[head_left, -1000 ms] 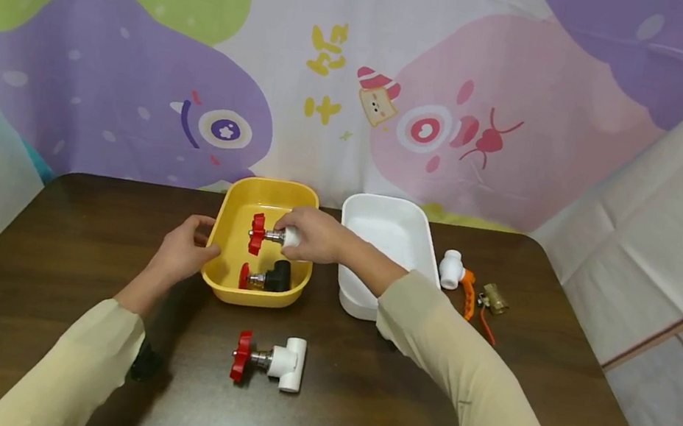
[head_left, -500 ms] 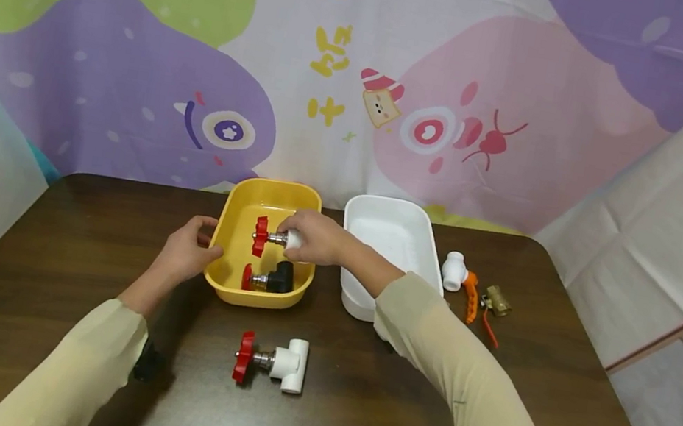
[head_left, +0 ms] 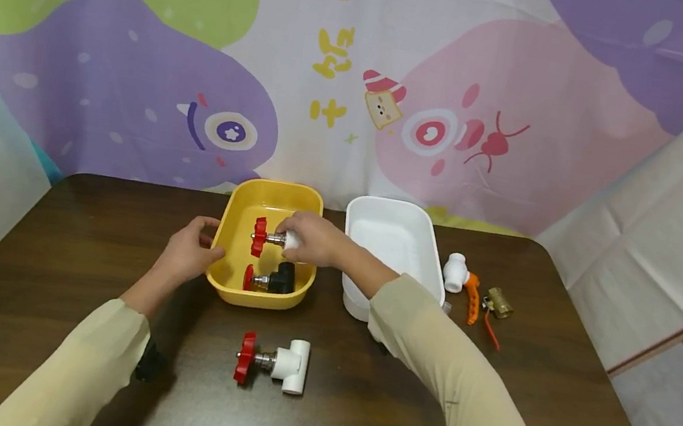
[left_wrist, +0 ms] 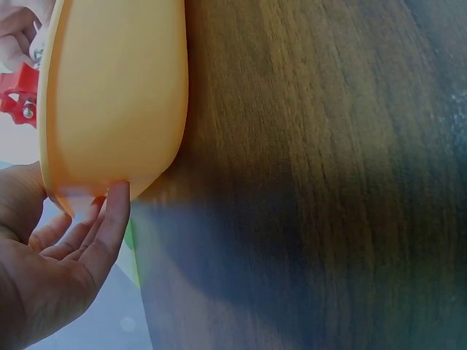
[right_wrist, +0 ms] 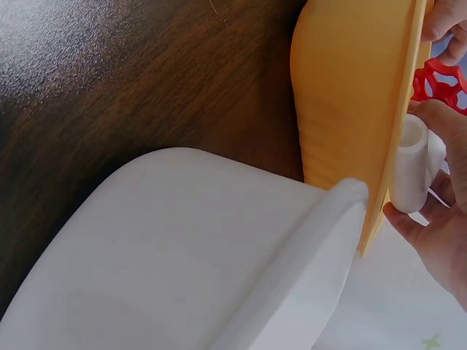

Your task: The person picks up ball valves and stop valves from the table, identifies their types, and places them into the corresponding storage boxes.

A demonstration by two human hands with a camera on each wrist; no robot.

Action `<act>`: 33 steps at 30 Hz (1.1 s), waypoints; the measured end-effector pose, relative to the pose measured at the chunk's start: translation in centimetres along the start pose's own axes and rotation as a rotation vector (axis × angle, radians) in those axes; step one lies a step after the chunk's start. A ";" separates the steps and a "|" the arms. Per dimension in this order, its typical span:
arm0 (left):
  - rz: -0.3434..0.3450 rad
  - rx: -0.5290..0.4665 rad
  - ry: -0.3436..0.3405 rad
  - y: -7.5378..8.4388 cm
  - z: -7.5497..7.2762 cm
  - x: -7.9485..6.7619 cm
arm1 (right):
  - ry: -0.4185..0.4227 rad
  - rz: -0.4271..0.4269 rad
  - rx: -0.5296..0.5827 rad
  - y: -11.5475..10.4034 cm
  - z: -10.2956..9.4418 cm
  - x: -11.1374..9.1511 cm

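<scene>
In the head view, my right hand (head_left: 314,238) grips the white body of a valve with a red handwheel (head_left: 259,236), holding it over the yellow tray (head_left: 237,208). The wheel points left; in the right wrist view the valve's white pipe end (right_wrist: 412,164) shows between thumb and fingers, close by the tray's rim. My left hand (head_left: 187,248) holds the tray's left side, thumb at the rim and fingers against the outer wall (left_wrist: 120,109). Inside the tray, nearer its front, lies a black valve with a red handwheel (head_left: 280,278).
A white tray (head_left: 376,207) stands right of the yellow one, partly behind my right forearm. Beyond it lie a white valve with an orange lever (head_left: 456,273) and a brass valve with a red lever (head_left: 500,304). Another white red-wheeled valve (head_left: 290,365) lies in front on the table.
The view has shifted slightly. Both hands keep nearly the same place, the left at the yellow tray's side and the right holding the white valve over the tray.
</scene>
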State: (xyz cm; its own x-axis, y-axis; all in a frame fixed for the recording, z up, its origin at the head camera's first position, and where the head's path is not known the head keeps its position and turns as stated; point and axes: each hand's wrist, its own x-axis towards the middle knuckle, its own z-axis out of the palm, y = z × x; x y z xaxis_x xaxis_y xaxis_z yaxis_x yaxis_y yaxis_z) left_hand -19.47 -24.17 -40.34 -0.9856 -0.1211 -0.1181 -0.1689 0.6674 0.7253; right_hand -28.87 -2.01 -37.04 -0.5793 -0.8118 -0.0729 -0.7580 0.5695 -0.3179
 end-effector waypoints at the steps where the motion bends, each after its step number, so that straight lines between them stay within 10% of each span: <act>1: -0.002 0.000 -0.001 0.0 0.0 0.0 | 0.002 0.001 0.000 0.0 0.0 0.0; 33: -0.071 -0.030 -0.016 0.3 0.2 0.0 | -0.024 0.048 -0.005 -0.3 0.9 1.3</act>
State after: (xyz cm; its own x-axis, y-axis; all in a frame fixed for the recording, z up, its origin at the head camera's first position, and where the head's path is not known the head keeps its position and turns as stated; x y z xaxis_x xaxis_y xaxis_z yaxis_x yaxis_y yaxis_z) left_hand -19.49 -23.83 -40.21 -0.9711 -0.1555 -0.1809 -0.2385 0.6349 0.7349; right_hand -29.14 -3.29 -37.90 -0.6079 -0.7863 -0.1105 -0.7311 0.6086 -0.3083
